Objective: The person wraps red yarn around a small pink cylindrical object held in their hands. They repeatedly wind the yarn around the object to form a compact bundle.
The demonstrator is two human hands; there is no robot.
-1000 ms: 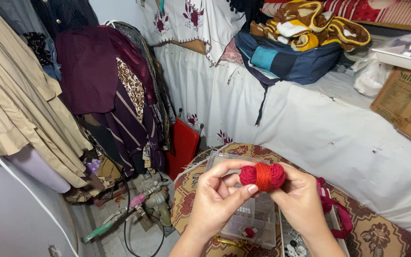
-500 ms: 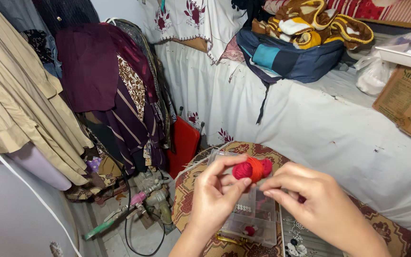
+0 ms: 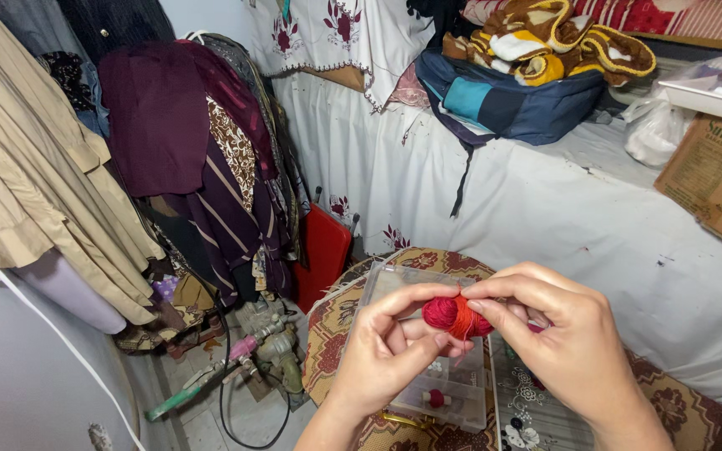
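Cramped storage corner: clothes hung on the left, a white cloth-draped shelf (image 3: 561, 209) ran along the back, and a patterned floral cloth (image 3: 336, 326) covered the low surface under the hands.

The left hand (image 3: 386, 355) was closed on a small red yarn ball (image 3: 449, 315), thumb over the top and fingers curled beneath, which looked like a steadying grip so the ball could not roll. The right hand (image 3: 566, 347) met it from the other side, thumb and forefinger pinched narrow at the ball's orange-red middle band, likely working a strand, though the strand itself was too fine to make out. So the ball sat between the two hands, touching both, raised clear of the surface.

Directly below the ball lay a clear plastic compartment box (image 3: 428, 376), lid open — one compartment held a small red spool (image 3: 436, 398). Holding the ball over the box would keep any drop inside the tray.

Left of the ball and lower, on the floor, stood a small water pump with hoses (image 3: 265, 347). A red flat case (image 3: 323, 255) leaned up-left of the ball against the draped cloth. Up-right of the ball, a cardboard box (image 3: 716, 188) sat on the shelf, and a blue bag (image 3: 511, 100) with a folded blanket lay above it.
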